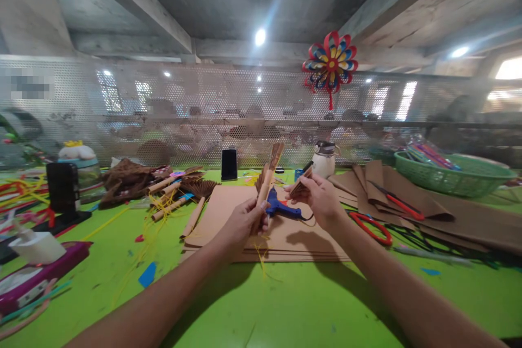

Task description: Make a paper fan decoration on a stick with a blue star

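Over the middle of the table, my left hand is closed around a rolled brown paper tube, tilted upward with yellow strands hanging below. A pleated fan piece shows behind the tube. Between the fingers of my right hand is a small folded brown paper piece with a dark edge, held apart from the tube. Behind and between both hands, a blue glue gun lies on a stack of brown paper sheets. Its tip is partly hidden by my left hand.
More paper tubes and pleated fans lie left. Red-handled scissors and folded brown paper lie right, near a green basket. A phone and white bottle stand behind; a purple power strip is front left.
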A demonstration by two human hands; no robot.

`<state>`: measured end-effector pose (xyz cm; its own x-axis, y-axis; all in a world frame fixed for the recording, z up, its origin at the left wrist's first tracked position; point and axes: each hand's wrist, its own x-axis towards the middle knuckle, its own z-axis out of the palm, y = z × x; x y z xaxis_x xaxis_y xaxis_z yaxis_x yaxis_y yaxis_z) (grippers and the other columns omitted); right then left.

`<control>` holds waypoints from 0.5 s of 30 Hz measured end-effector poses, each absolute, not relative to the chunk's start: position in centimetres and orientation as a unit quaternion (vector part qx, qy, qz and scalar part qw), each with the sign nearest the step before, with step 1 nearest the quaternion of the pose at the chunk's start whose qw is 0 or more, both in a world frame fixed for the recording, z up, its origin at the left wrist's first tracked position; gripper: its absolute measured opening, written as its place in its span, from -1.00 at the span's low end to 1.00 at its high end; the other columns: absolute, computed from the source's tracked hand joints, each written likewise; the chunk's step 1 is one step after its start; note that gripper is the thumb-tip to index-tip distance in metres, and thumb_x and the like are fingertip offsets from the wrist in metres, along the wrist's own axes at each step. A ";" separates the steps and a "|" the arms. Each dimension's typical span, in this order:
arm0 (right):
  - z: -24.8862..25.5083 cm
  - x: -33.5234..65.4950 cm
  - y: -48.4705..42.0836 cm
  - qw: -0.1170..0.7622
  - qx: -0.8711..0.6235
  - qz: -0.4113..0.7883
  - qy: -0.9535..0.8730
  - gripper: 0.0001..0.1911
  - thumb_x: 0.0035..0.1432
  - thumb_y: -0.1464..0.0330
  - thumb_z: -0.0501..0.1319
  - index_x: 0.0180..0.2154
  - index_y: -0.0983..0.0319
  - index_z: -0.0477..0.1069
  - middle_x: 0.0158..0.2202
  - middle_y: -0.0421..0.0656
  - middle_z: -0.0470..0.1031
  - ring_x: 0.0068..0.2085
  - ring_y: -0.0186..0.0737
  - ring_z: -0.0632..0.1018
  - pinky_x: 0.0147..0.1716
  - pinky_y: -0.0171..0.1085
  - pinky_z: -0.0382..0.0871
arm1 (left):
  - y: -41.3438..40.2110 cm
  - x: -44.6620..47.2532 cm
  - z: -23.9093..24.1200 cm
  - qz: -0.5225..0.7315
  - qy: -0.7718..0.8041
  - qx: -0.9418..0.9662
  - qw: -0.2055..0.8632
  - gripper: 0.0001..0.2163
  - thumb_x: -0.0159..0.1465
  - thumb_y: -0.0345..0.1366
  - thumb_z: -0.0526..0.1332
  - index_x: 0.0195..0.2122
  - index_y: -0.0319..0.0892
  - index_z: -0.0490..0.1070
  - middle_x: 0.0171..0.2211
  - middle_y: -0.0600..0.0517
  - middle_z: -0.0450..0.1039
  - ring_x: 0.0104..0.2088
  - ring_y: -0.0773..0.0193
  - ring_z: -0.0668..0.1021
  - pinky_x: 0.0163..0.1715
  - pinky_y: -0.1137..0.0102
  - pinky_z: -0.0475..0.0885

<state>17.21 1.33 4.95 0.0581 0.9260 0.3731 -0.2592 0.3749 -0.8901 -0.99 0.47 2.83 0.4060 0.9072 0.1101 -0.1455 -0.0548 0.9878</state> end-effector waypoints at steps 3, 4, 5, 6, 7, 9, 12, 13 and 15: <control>4.2 18.3 2.7 0.627 -0.373 0.474 -0.492 -0.85 -0.01 0.35 0.11 -0.33 0.24 0.23 -0.62 -0.19 0.46 -0.60 -0.27 0.48 -0.56 -0.28 0.36 | 1.0 -1.2 2.9 0.472 0.360 0.581 0.557 -0.75 0.12 -0.14 0.17 -0.36 -0.23 0.22 -0.60 0.12 0.31 -0.60 0.43 0.38 -0.57 0.51 0.24; 3.8 18.5 3.2 0.603 -0.399 0.477 -0.500 -0.85 -0.03 0.38 0.10 -0.32 0.24 0.23 -0.62 -0.20 0.45 -0.60 -0.28 0.48 -0.56 -0.29 0.36 | 1.1 -1.3 2.9 0.482 0.370 0.578 0.545 -0.74 0.11 -0.13 0.18 -0.36 -0.22 0.21 -0.61 0.12 0.32 -0.60 0.42 0.38 -0.58 0.51 0.24; 3.4 18.7 3.6 0.574 -0.425 0.471 -0.518 -0.85 -0.05 0.41 0.09 -0.33 0.24 0.23 -0.63 -0.22 0.44 -0.60 -0.30 0.47 -0.57 -0.31 0.35 | 1.2 -1.3 2.9 0.490 0.377 0.575 0.537 -0.74 0.10 -0.13 0.19 -0.37 -0.21 0.21 -0.61 0.12 0.32 -0.60 0.41 0.39 -0.58 0.51 0.24; 2.9 18.7 4.0 0.543 -0.451 0.456 -0.542 -0.86 -0.08 0.45 0.09 -0.36 0.25 0.24 -0.63 -0.24 0.42 -0.61 -0.33 0.45 -0.58 -0.34 0.33 | 1.4 -1.4 2.8 0.496 0.381 0.570 0.532 -0.74 0.09 -0.14 0.20 -0.37 -0.21 0.20 -0.61 0.12 0.32 -0.59 0.40 0.41 -0.58 0.51 0.25; 2.4 18.7 4.3 0.517 -0.470 0.433 -0.570 -0.86 -0.11 0.48 0.08 -0.39 0.26 0.26 -0.64 -0.26 0.40 -0.62 -0.37 0.42 -0.59 -0.38 0.30 | 1.5 -1.5 2.8 0.503 0.383 0.566 0.530 -0.75 0.09 -0.14 0.19 -0.37 -0.20 0.20 -0.61 0.11 0.33 -0.58 0.39 0.42 -0.58 0.51 0.26; 1.6 18.5 4.6 0.491 -0.489 0.378 -0.614 -0.86 -0.16 0.52 0.05 -0.45 0.26 0.27 -0.66 -0.30 0.34 -0.66 -0.43 0.34 -0.63 -0.43 0.22 | 1.6 -1.7 2.7 0.513 0.384 0.556 0.529 -0.76 0.10 -0.15 0.18 -0.36 -0.19 0.19 -0.59 0.10 0.34 -0.56 0.39 0.43 -0.56 0.51 0.28; 1.2 17.7 4.7 0.492 -0.495 0.333 -0.634 -0.85 -0.13 0.48 0.01 -0.42 0.26 0.28 -0.65 -0.31 0.28 -0.66 -0.42 0.29 -0.65 -0.41 0.17 | 1.7 -1.8 2.6 0.524 0.380 0.543 0.534 -0.79 0.12 -0.19 0.16 -0.37 -0.18 0.18 -0.61 0.12 0.32 -0.59 0.42 0.41 -0.61 0.54 0.24; 1.3 17.5 4.6 0.495 -0.499 0.320 -0.636 -0.83 -0.10 0.46 0.00 -0.39 0.26 0.28 -0.64 -0.30 0.28 -0.64 -0.40 0.29 -0.63 -0.40 0.17 | 1.7 -1.8 2.6 0.526 0.379 0.542 0.535 -0.80 0.12 -0.20 0.16 -0.38 -0.18 0.17 -0.62 0.13 0.30 -0.62 0.44 0.39 -0.63 0.56 0.21; 1.6 17.0 4.6 0.493 -0.516 0.254 -0.652 -0.82 -0.08 0.43 -0.01 -0.36 0.26 0.28 -0.60 -0.28 0.29 -0.59 -0.37 0.31 -0.58 -0.38 0.18 | 1.7 -1.9 2.7 0.529 0.377 0.543 0.533 -0.82 0.12 -0.22 0.15 -0.39 -0.18 0.17 -0.65 0.16 0.26 -0.66 0.47 0.33 -0.67 0.58 0.16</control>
